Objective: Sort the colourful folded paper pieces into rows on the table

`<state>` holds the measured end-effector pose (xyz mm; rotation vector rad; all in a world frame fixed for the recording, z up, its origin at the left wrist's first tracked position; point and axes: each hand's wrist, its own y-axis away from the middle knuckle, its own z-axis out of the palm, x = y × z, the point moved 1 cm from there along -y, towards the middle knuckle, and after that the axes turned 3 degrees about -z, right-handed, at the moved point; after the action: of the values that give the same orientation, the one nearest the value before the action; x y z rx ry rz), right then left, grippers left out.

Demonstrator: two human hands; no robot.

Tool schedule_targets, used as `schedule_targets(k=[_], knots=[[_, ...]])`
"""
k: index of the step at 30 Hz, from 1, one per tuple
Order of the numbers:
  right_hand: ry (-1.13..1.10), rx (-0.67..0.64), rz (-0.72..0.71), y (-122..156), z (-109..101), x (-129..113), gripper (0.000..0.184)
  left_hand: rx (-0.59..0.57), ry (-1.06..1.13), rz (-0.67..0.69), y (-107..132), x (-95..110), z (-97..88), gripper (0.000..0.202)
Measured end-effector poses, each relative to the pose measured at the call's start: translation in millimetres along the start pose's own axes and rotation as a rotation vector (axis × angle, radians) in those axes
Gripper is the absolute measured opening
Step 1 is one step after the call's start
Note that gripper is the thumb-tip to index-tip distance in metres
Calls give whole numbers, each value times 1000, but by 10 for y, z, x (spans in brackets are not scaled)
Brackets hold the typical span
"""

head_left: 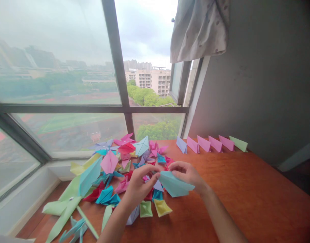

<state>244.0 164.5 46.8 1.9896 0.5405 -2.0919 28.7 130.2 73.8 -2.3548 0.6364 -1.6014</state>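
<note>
Between both hands, above the table, is a light blue folded paper piece (174, 185) that looks like a paper plane. My left hand (143, 180) pinches its pointed left end between thumb and fingers. On its upper edge, my right hand (186, 173) closes with thumb and bent fingers. Just below the hands lie a small green paper box (146, 209) and a yellow paper box (162, 207). A heap of folded paper figures in many colours spreads to the left, with a pink one (109, 162) and a large light blue one (90, 176) among them.
Along the back right of the brown table (241, 199) stands a row of several folded paper pieces, including a pink one (204, 144) and a green one (238, 144). A green paper pinwheel (66, 202) lies front left. Windows and a grey wall (258, 84) border the table.
</note>
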Motion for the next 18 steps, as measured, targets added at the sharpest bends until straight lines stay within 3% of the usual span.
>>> schedule_targets(k=[4,7,12,15,18], knots=[[10,14,6,9,-36,-2,31,4,-28,-4,-10,-27,12,9],[-4,38,-24,18,-74,3,38,91,-24,-58,-14,-87,2,12],[43,131,-241,29,-126,-31,52,208,-41,-137,-17,-152,-34,16],[93,103,-296,40,-119,-59,47,225,-61,-151,-19,-161,-37,17],[171,54,-256,44,-97,-45,34,230,-53,-151,-17,-180,-27,17]])
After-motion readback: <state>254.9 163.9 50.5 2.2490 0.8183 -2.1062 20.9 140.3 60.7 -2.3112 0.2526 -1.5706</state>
